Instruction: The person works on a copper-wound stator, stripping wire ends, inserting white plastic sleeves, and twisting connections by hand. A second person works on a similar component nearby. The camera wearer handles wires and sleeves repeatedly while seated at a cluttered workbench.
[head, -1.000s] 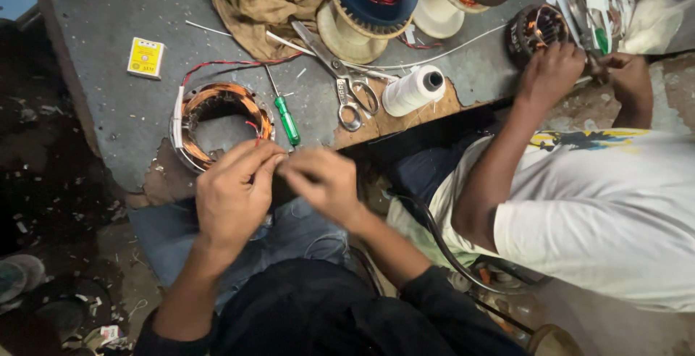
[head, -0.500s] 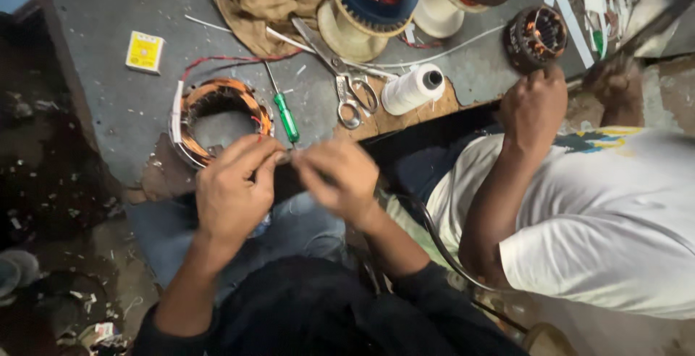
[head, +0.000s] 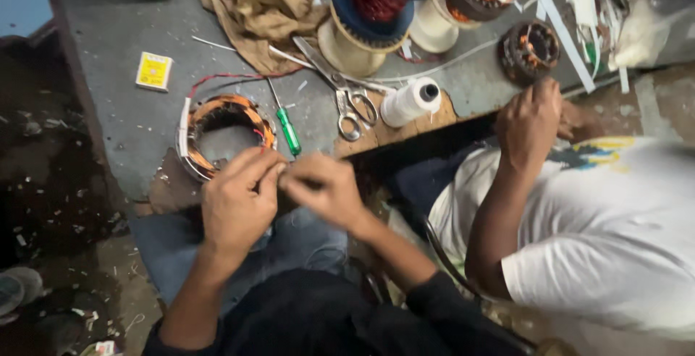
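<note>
Left hand (head: 235, 207) and right hand (head: 326, 189): fingertips pressed together at the counter's (head: 108, 59) near edge, pinching something small (too blurred to identify). Step, as judged: fine finger work on a wire lead; next calls for steady, close control. Stator winding (head: 221, 133): just beyond the left grip, near touching. Green screwdriver (head: 288, 128), scissors (head: 351, 102), white thread spool (head: 409, 101): farther in.

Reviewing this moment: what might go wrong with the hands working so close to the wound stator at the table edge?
1. The copper-wound ring stator lies at the grey table's edge; the left hand beside it might knock it off.
2. The green-handled screwdriver and steel scissors lie just beyond the right hand, which might snag them.
3. The frame is blurred; what the fingers pinch is unclear.
</note>
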### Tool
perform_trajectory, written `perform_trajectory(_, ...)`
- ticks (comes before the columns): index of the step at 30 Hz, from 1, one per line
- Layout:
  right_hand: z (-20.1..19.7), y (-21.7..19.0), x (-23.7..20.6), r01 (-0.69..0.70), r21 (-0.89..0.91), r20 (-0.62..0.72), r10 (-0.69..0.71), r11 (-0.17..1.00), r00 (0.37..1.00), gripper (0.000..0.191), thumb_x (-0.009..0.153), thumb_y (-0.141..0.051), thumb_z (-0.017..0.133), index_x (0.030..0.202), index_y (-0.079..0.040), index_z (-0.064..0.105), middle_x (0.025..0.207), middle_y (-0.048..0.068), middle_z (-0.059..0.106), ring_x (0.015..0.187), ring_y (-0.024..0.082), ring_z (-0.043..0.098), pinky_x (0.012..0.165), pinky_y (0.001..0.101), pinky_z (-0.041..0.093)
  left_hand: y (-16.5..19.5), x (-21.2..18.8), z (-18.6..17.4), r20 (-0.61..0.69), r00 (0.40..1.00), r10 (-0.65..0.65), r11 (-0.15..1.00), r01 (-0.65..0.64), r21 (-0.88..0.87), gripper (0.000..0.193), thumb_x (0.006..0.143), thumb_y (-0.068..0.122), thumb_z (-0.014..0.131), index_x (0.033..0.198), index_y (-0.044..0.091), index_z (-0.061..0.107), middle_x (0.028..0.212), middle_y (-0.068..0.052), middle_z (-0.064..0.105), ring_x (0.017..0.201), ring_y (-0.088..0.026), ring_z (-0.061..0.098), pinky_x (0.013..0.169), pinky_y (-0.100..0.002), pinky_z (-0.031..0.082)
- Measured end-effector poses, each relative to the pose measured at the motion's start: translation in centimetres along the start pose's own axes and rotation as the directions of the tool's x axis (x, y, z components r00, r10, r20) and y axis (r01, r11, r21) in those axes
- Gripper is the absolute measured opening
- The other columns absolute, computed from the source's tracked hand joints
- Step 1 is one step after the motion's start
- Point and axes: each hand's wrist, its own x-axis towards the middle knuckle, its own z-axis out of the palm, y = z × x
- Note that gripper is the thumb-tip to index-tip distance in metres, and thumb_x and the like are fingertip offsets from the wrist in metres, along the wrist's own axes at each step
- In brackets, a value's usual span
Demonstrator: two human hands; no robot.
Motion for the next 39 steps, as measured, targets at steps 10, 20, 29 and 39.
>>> perform_trajectory(10,0.1,-1.0,0.3,0.054,-0.052,-0.051,-0.057,0.997,0.997,0.013,0.084,-0.006,0.082,0.094,-0.003,0.075,0.092,0.009,0.074,0.081,0.020,0.073,0.076,0.0291,0.057,0.0,-0.1,0.2,-0.042,0.999,0.020,1.000,-0.020,-0.006,0.014,0.089,0.009,0.076,0.102,0.006,0.075,0.106,-0.013,0.073,0.094,-0.032,0.073,0.081,-0.039,0.058)
perform_trajectory(20,-1.8,2.5,2.9,-0.143,0.035,-0.091,0.146,0.989,0.985,0.012,0.085,-0.007,0.083,0.097,-0.005,0.079,0.093,0.007,0.076,0.081,0.016,0.071,0.068,0.0269,0.054,1.0,0.4,-1.1,0.086,0.992,-0.088,0.986,0.099,-0.137,0.015,0.090,0.010,0.075,0.105,0.007,0.077,0.101,-0.011,0.074,0.088,-0.028,0.074,0.077,-0.036,0.056)
perform_trajectory(29,-0.6,-0.2,0.1,0.163,-0.105,-0.097,-0.173,0.981,0.980,0.016,0.084,-0.005,0.083,0.097,-0.005,0.074,0.096,0.009,0.074,0.087,0.019,0.072,0.079,0.0299,0.058,1.1,0.5,-0.5,0.093,0.991,-0.099,0.995,0.101,-0.016,0.013,0.095,0.013,0.069,0.105,0.006,0.073,0.106,-0.013,0.071,0.091,-0.037,0.070,0.078,-0.043,0.054)
perform_trajectory(39,-0.4,-1.6,1.2,0.129,-0.149,-0.185,-0.155,0.980,0.970,0.015,0.083,-0.002,0.084,0.094,-0.004,0.074,0.092,0.008,0.073,0.082,0.021,0.071,0.075,0.0312,0.057,1.1,0.6,-0.5,0.108,0.992,-0.072,0.997,0.072,0.004,0.011,0.094,0.011,0.068,0.104,0.007,0.070,0.106,-0.012,0.069,0.094,-0.037,0.069,0.078,-0.045,0.054)
